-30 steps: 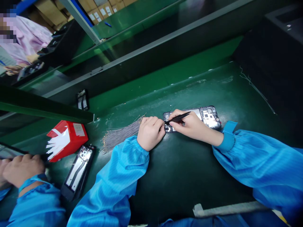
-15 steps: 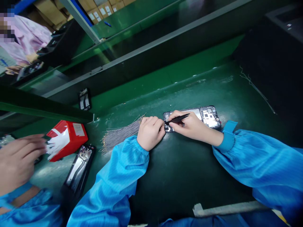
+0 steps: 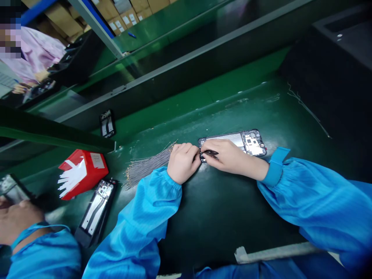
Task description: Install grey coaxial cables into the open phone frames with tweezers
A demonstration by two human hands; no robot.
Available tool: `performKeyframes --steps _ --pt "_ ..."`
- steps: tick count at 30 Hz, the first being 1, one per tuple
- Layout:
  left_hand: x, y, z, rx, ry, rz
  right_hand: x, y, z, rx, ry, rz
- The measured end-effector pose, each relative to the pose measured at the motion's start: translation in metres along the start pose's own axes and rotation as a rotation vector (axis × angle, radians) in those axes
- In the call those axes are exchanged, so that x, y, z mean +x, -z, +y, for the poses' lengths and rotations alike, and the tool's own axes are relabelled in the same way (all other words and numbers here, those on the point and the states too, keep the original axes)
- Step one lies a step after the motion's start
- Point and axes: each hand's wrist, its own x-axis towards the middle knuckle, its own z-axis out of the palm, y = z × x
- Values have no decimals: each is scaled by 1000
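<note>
An opened phone (image 3: 252,142), its board and metal frame bare, lies flat on the green bench. My left hand (image 3: 183,162) is closed at the phone's left end; the curled fingers hide what they pinch. Over that same end, my right hand (image 3: 225,155) grips slim black tweezers (image 3: 211,152), whose tips are hidden among the fingers. Just left of my left hand, partly behind it, lies a bundle of thin grey cables (image 3: 148,166) with gold-coloured ends.
At left stand a red box of white strips (image 3: 97,164) and another opened phone (image 3: 97,209). A co-worker's hand (image 3: 21,221) touches a phone (image 3: 13,188) at the left edge. One more phone (image 3: 107,124) lies behind the green post (image 3: 58,131). A black box (image 3: 334,89) stands right.
The tweezers have turned in my right hand and show less of their length. My left hand stays at the phone's end. The co-worker's hand has moved down onto a phone.
</note>
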Motion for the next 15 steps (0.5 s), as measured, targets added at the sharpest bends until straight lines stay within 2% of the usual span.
performKeyframes --steps 3,5,7,9,11,13,15 --pt "0 6 -5 -20 37 -39 -1 5 0 36 -28 18" --pt "1 13 -11 -64 41 -103 -6 17 3 34 -75 104" --pt "0 21 -14 -193 -53 -213 -15 36 11 -70 -180 237" --pt "-1 27 -13 -336 -190 -322 -30 56 22 -281 -316 342" --pt "-2 29 -7 -363 -268 -371 -47 71 33 -432 -421 411" --pt "-3 28 1 -277 -288 -363 -63 78 39 -468 -473 386" --pt "-3 25 9 -144 -304 -316 -72 77 39 -443 -483 310"
